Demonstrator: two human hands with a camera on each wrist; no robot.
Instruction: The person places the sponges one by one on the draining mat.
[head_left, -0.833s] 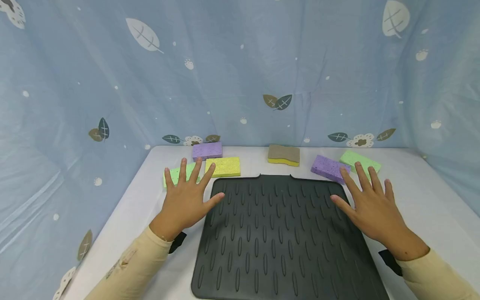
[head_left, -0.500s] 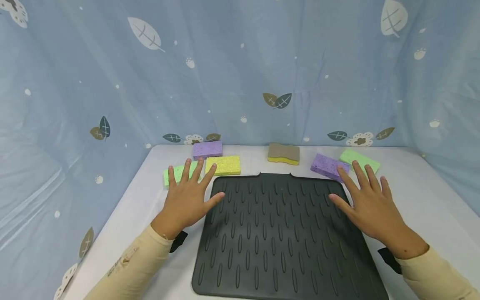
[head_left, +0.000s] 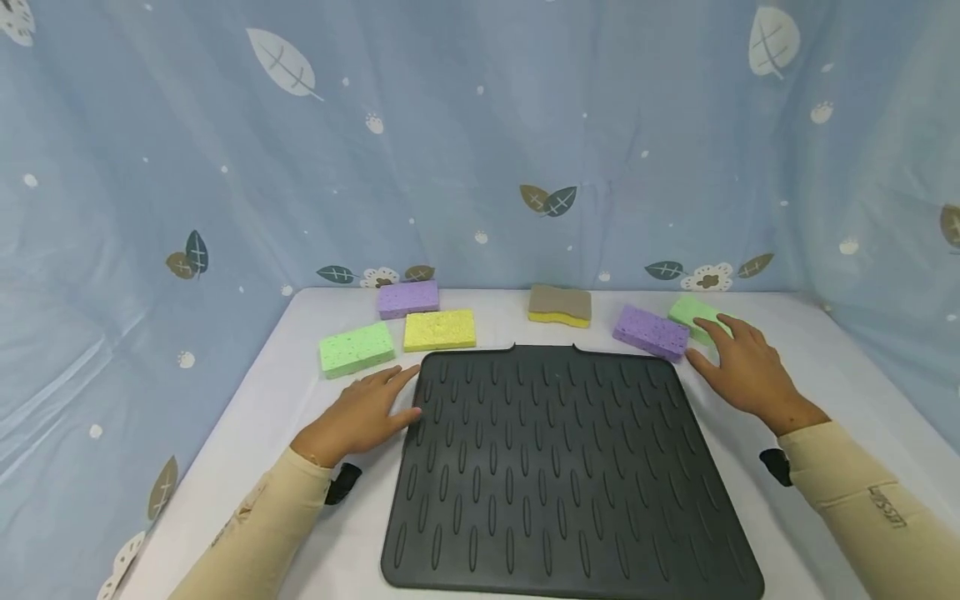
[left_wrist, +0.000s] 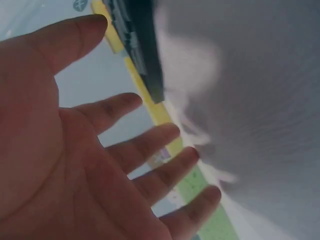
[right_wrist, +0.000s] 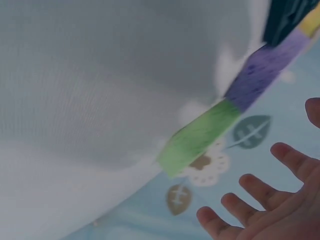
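My left hand is held over the table beside the left edge of the black ridged mat, fingers extended and holding nothing. Just beyond its fingers lies a light green sponge, with a yellow sponge and a purple sponge behind. My right hand reaches toward the back right, its fingertips overlapping a second green sponge in the head view. Another purple sponge lies left of those fingers. In the right wrist view the fingers are spread, with nothing in them.
A grey-topped yellow scrub sponge lies at the back middle, behind the mat's raised tab. The white table is bounded at the back and sides by a blue leaf-print curtain.
Both hands have dropped lower, their fingers less spread. My right hand has shifted right and farther back toward the green sponge; the left has uncovered the other green sponge. The view has shifted slightly.
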